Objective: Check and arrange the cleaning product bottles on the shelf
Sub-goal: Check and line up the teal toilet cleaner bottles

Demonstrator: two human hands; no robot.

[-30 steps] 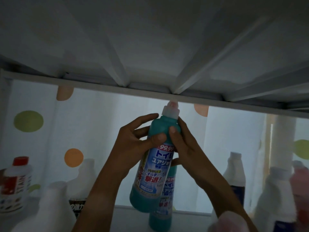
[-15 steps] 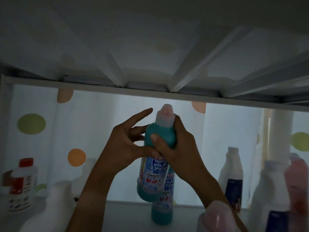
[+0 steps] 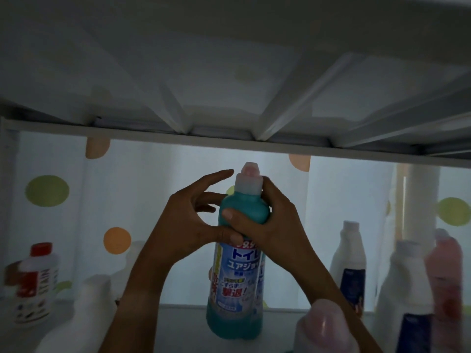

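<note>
1. We have the teal bottle in the middle of the shelf, upright, under the ribbed underside of the shelf above. Its base looks at or just above the shelf surface; we cannot tell whether it is touching.
2. Our right hand grips the bottle's shoulder, thumb across the front and fingers curled round the back, just below the pale cap. We keep this as the carrying grip.
3. Our left hand has its fingers spread and nearly straight, pinching nothing; only the thumb tip rests against the bottle at the top of the label. We use it as a steadying guide, not a clamp.
4. A second teal bottle seems to stand directly behind this one, mostly hidden. We judge the aim is to line the two up, so we lower the bottle straight down rather than sliding it back into its neighbour.
5. We turn the label to the front before letting go, since the print is what we are checking.
6. A pink-capped bottle stands close under the right forearm, and white bottles stand to the right. We draw the right arm out upward and back to avoid tipping them.
7. The light is dim, so we confirm by feel that the base sits flat.
</note>
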